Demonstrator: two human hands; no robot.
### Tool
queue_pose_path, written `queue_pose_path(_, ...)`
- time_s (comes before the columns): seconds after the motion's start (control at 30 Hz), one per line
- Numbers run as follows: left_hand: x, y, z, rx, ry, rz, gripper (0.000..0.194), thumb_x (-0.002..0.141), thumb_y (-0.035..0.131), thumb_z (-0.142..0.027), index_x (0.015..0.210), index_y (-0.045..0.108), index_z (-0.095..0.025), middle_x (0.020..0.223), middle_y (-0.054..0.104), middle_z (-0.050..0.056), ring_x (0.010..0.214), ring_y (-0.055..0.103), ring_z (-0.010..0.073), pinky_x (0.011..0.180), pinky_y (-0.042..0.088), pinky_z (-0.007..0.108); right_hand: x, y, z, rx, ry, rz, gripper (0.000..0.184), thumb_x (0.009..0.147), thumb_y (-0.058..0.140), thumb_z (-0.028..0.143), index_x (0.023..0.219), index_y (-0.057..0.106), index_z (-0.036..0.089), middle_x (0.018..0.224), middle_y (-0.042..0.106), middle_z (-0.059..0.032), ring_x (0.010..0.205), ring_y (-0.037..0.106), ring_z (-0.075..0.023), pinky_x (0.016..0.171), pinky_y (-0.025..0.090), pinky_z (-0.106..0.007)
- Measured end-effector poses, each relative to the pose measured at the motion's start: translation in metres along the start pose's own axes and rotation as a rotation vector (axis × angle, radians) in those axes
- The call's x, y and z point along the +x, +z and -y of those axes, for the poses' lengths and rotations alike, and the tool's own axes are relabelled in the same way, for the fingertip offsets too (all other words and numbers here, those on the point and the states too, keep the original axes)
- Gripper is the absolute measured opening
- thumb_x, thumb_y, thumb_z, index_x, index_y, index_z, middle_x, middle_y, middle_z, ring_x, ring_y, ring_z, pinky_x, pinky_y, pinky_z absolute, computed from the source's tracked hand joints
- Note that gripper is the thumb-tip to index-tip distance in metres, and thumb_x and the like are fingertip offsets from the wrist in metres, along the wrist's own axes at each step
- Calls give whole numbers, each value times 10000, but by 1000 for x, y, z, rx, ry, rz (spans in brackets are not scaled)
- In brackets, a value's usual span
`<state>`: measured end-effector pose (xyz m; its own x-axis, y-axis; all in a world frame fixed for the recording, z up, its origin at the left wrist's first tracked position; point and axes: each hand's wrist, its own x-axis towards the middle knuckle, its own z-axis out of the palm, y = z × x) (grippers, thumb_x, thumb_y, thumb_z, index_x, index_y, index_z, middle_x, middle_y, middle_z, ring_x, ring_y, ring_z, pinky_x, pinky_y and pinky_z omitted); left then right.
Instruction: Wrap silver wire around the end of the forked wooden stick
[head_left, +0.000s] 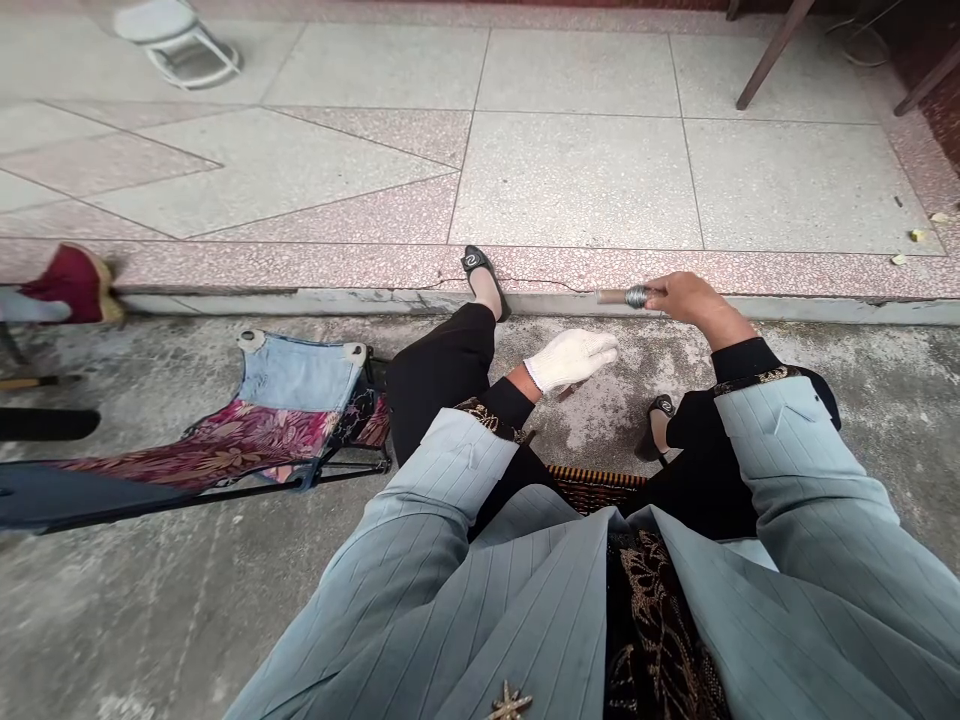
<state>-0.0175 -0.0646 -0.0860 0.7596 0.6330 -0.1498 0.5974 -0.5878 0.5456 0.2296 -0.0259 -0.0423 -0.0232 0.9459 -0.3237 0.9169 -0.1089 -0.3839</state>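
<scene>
My right hand [686, 298] is closed round one end of a short, pale brown stick [611, 297] with silvery wire [637, 296] wound about it. The stick points left, above the step's edge. My left hand [574, 360], in a white knitted glove, is lower and to the left, apart from the stick. Its fingers are pressed together and bent, with the palm turned away. A thin reddish-brown piece [571, 390] shows just under the glove; whether the hand grips it is hidden.
A folding chair [277, 430] with flowered and denim cloth stands at left. Beyond it is another person's red shoe [71, 285]. A low terrazzo step [360, 270] crosses in front, with my foot on it. A white stool [176, 45] stands at the far left; wooden legs [776, 50] at far right.
</scene>
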Motion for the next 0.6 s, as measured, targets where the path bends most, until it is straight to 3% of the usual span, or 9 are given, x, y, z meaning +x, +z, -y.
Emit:
queue_pose_path(0.13,-3,-10,3,71,-78,-95,384,1026,406,-375,1132,722,-185,950,756,76,873,681,231,748,432,296,-4,4,1,-173,-115,362,321,791,759,227,1092,852,286,943,798,-44,853,682,-231,764,468,-328)
queue_pose_path(0.3,-5,-21,11,-12,-205,-205,362,1005,440,-360,1139,720,-174,1022,760,86,958,683,251,821,454,318,-4,11,5,92,-381,789,455,754,791,386,1187,824,251,891,781,-13,742,605,-172,742,444,-306)
queue_pose_path(0.37,-3,-20,15,-94,-199,-214,352,995,451,-357,1128,718,-171,1024,756,82,962,676,245,845,461,321,-6,9,8,218,-476,891,519,736,811,470,1195,818,229,896,774,-17,726,581,-154,736,438,-299)
queue_pose_path(0.43,0,-17,20,-203,-181,-223,322,978,468,-342,1052,720,-156,984,745,82,926,664,231,841,469,321,-9,3,9,349,-542,862,513,737,824,490,1170,821,215,903,766,-17,732,571,-140,728,434,-287)
queue_pose_path(0.5,3,-12,25,-302,-177,-243,309,967,470,-334,984,707,-136,938,726,87,860,646,210,796,478,314,-14,-5,7,500,-535,701,472,753,832,467,1146,817,207,896,752,-12,726,557,-126,705,436,-271)
queue_pose_path(0.6,6,-7,26,-405,-160,-243,359,978,446,-403,966,684,-134,861,682,63,727,587,167,675,455,279,-21,-12,5,788,-392,431,417,769,837,445,1091,795,184,824,704,-13,682,536,-114,655,455,-257)
